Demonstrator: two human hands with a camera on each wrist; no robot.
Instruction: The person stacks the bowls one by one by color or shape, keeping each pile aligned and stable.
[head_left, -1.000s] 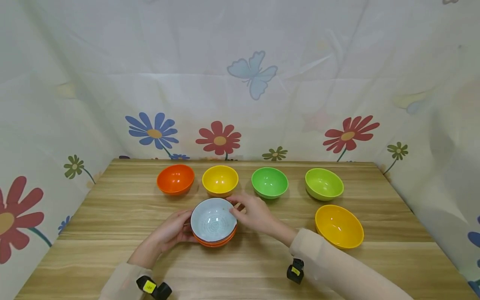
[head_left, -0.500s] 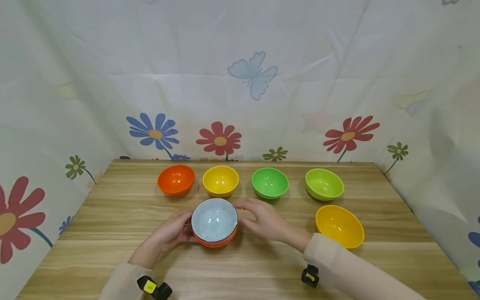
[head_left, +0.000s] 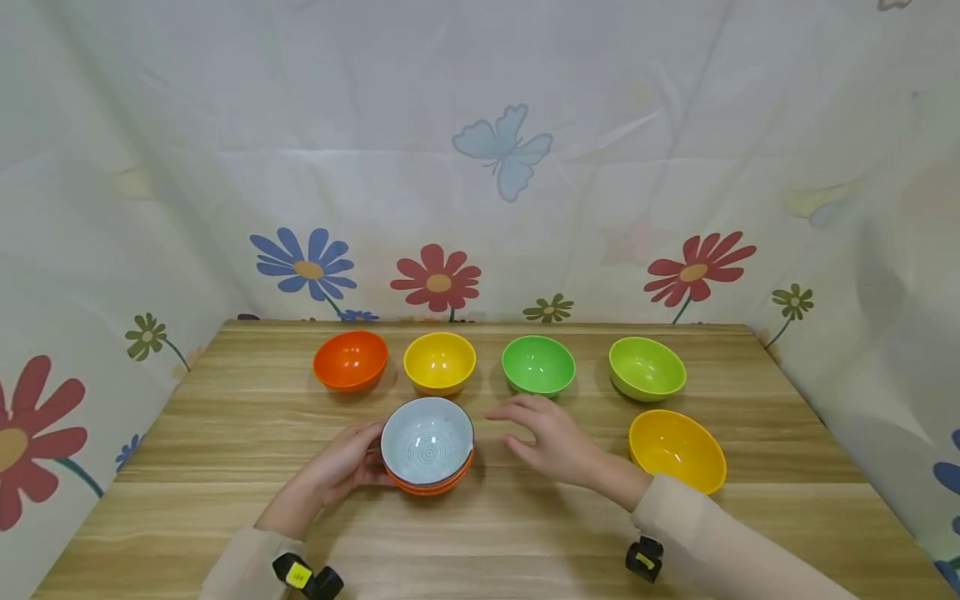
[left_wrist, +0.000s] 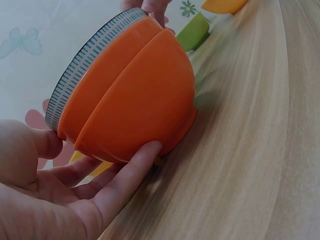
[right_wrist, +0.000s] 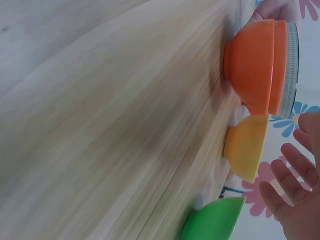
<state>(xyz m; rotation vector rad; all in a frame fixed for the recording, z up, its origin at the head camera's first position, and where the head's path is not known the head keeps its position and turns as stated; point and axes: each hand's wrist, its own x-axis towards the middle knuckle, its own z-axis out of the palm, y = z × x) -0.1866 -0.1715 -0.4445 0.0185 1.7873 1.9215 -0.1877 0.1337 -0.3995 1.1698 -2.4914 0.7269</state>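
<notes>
A pale grey-blue bowl (head_left: 427,442) with a dark rim and a chip on its right edge sits nested in two orange bowls (left_wrist: 145,95), one inside the other, on the table. My left hand (head_left: 345,462) holds this stack from the left. In the left wrist view its thumb touches near the upper rims, and its fingers lie against the lower orange wall. To the right of the stack hovers my right hand (head_left: 551,442), apart from it, fingers spread and holding nothing; the right wrist view shows those fingers (right_wrist: 287,182) loosely extended.
Along the back of the wooden table (head_left: 300,412) stand an orange-red bowl (head_left: 351,362), a yellow bowl (head_left: 439,364), a green bowl (head_left: 538,365) and a lime bowl (head_left: 647,369). A larger amber-yellow bowl (head_left: 678,450) stands right of my right hand. Flowered cloth surrounds the table.
My right hand has let go of the grey-blue bowl's rim and drawn away to the right, its fingers opening. The left hand and the stack have stayed in place.
</notes>
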